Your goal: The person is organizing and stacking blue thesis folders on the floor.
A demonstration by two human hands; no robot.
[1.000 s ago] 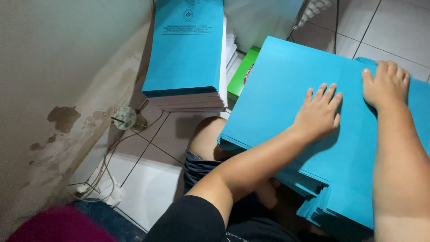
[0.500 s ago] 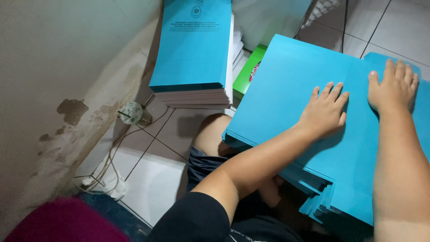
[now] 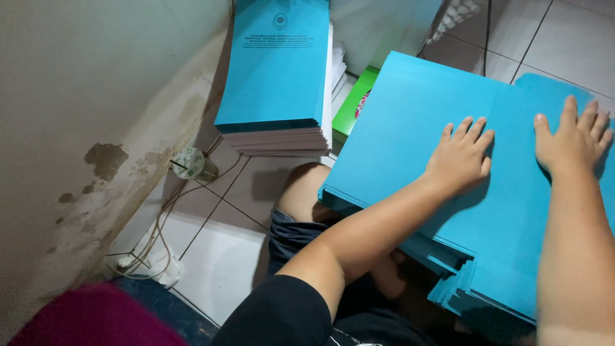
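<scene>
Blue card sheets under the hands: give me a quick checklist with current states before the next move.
1. Left hand flat on the top blue card sheet: ok.
2. Right hand flat on the same sheet, fingers spread: ok.
3. Sheet edges squared with the pile of blue card sheets beneath: not ok, lower sheets fan out at the near corner.
4. Stack of blue-covered booklets apart from the pile: ok.
5. Green box clear of the pile: cannot tell, partly hidden.

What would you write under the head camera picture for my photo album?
Left hand and right hand lie flat on a stack of plain blue card sheets, beside a pile of printed blue-covered booklets.
</scene>
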